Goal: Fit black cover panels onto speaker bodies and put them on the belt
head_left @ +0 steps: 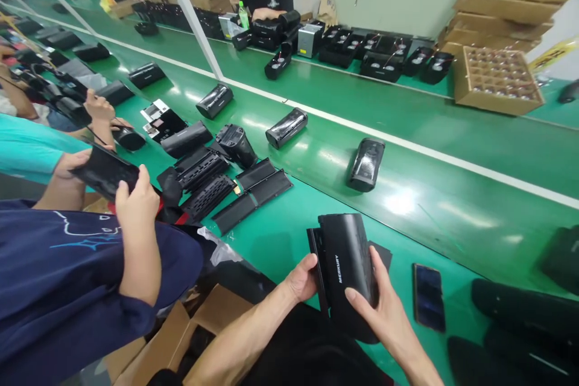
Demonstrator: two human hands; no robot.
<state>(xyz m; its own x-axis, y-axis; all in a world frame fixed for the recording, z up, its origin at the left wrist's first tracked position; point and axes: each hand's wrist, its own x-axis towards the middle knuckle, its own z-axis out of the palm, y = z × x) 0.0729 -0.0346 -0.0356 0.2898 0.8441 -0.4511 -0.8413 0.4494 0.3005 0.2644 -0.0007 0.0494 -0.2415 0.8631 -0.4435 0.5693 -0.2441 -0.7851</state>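
Note:
Both my hands hold a black curved speaker housing (346,265) with white lettering, at the near edge of the green belt. My left hand (301,280) grips its left side, where a flat black panel (315,253) lies against the housing. My right hand (377,307) wraps round the lower right side, fingers curled on the shell.
A phone (427,295) lies on the belt (429,151) right of my hands. Black grilles (235,190) and finished speakers (366,163) lie ahead. A co-worker's hands (136,199) at my left hold a black part. Cardboard boxes (181,338) sit below; black items (525,313) at right.

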